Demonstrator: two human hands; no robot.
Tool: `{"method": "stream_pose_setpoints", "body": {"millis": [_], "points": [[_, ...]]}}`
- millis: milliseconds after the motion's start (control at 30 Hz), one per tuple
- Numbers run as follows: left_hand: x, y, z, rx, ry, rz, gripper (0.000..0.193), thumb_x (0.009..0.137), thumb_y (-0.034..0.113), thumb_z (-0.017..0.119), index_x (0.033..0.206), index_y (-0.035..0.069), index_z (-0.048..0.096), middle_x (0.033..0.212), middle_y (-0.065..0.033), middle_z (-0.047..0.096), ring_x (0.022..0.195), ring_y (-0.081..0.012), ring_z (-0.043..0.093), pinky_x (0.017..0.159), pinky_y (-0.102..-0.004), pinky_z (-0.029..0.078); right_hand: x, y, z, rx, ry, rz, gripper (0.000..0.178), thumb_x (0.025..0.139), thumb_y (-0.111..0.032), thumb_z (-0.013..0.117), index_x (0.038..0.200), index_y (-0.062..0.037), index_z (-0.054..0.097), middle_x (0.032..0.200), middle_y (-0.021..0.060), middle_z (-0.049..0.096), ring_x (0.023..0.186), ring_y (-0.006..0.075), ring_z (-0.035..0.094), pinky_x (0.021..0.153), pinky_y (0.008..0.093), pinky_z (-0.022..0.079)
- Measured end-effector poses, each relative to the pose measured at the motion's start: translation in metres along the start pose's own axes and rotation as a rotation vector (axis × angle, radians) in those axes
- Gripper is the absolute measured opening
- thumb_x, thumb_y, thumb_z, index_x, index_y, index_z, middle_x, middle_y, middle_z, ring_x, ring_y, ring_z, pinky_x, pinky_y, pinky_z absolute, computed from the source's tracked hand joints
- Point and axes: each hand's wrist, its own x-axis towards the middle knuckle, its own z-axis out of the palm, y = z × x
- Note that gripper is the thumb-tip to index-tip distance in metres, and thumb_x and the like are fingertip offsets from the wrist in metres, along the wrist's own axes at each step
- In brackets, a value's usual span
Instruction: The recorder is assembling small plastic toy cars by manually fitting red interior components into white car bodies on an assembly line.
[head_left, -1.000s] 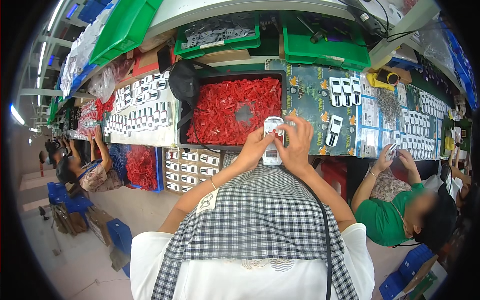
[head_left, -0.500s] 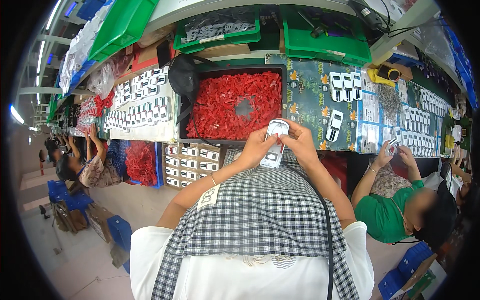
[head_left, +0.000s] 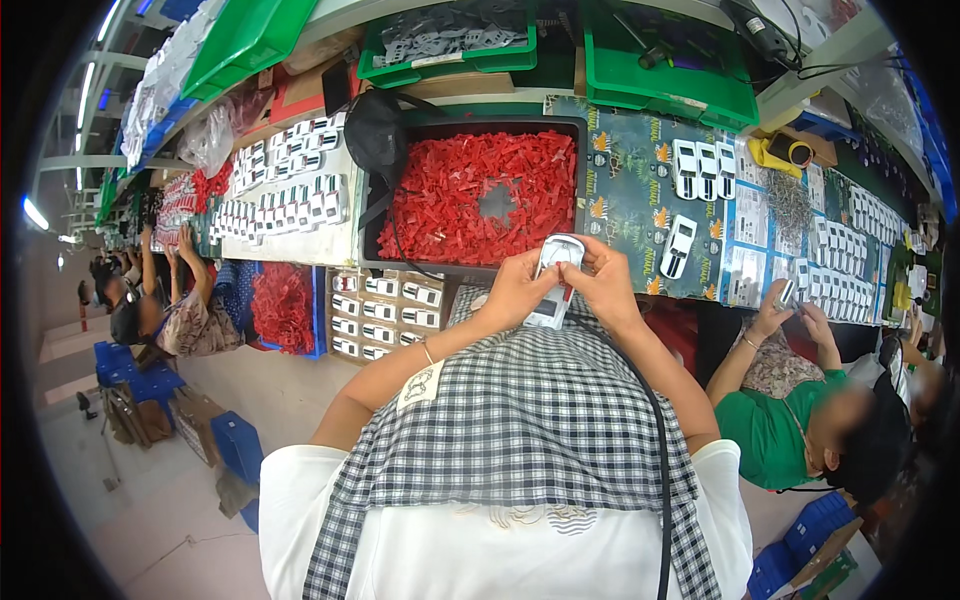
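Note:
Close to my apron, both my hands hold a white toy car (head_left: 565, 245). My left hand (head_left: 520, 287) is closed on its left side, and my right hand (head_left: 607, 286) grips its right side. The thumbs meet over the middle of the car, where a bit of red (head_left: 569, 293) shows beside them. Most of the car's middle is hidden by the fingers. Just beyond my hands stands a black tray (head_left: 450, 268) filled with small red plastic pieces (head_left: 440, 190).
Rows of white toy cars (head_left: 290, 210) stand left of the tray, with more (head_left: 706, 170) to its right. Green bins (head_left: 670, 85) line the back. A black bag (head_left: 376, 132) hangs over the tray's corner. To my right, a person in green (head_left: 775, 430) works on a small part.
The car has tipped slightly in my hands, and my thumbs have shifted over its middle. The whole scene sits a little further right as my view turns.

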Motion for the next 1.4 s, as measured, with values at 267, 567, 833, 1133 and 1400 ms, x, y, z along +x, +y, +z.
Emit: {"method": "stream_pose_setpoints", "body": {"millis": [267, 567, 833, 1133, 1400], "points": [[-0.005, -0.005, -0.009, 0.036, 0.013, 0.009, 0.021, 0.091, 0.012, 0.054, 0.103, -0.003, 0.061, 0.078, -0.0013, 0.063, 0.071, -0.0036, 0.054, 0.062, -0.0241, 0.046, -0.001, 0.003, 0.012, -0.081, 0.033, 0.019, 0.034, 0.080, 0.000, 0.060, 0.113, 0.0059, 0.055, 0.100, 0.0096, 0.064, 0.092, 0.0126, 0.060, 0.080, 0.0272, 0.049], [-0.007, -0.006, -0.016, 0.057, 0.086, 0.016, 0.020, 0.089, 0.012, 0.055, 0.101, -0.002, 0.062, 0.077, -0.0024, 0.063, 0.070, -0.0044, 0.054, 0.062, -0.0242, 0.046, 0.005, 0.016, 0.024, -0.096, 0.043, -0.011, 0.037, 0.082, 0.000, 0.059, 0.118, 0.0033, 0.051, 0.102, 0.0108, 0.063, 0.095, 0.0143, 0.060, 0.083, 0.0279, 0.048], [-0.012, 0.001, -0.014, 0.075, 0.078, -0.004, 0.019, 0.090, 0.013, 0.054, 0.097, -0.002, 0.062, 0.074, -0.0029, 0.062, 0.069, -0.0053, 0.054, 0.060, -0.0259, 0.045, 0.000, 0.020, 0.023, -0.225, -0.001, -0.115, 0.051, 0.086, 0.004, 0.052, 0.134, -0.0029, 0.035, 0.104, 0.0086, 0.059, 0.090, 0.0089, 0.057, 0.071, 0.0211, 0.047], [-0.007, -0.005, -0.016, 0.125, 0.027, 0.005, 0.021, 0.093, 0.010, 0.051, 0.108, -0.002, 0.059, 0.092, -0.0014, 0.062, 0.085, -0.0061, 0.054, 0.075, -0.0231, 0.046, -0.002, 0.020, 0.023, -0.231, 0.072, -0.092, 0.046, 0.081, -0.005, 0.058, 0.125, -0.0033, 0.047, 0.108, 0.0163, 0.060, 0.103, 0.0245, 0.060, 0.089, 0.0335, 0.045], [-0.014, 0.007, -0.004, 0.128, 0.088, 0.102, 0.019, 0.092, 0.012, 0.052, 0.102, -0.001, 0.061, 0.077, -0.0038, 0.063, 0.070, -0.0064, 0.055, 0.062, -0.0254, 0.046, -0.006, 0.013, 0.022, -0.185, 0.070, -0.127, 0.038, 0.081, -0.002, 0.057, 0.118, 0.0000, 0.051, 0.105, 0.0119, 0.062, 0.099, 0.0175, 0.059, 0.086, 0.0308, 0.046]]}}
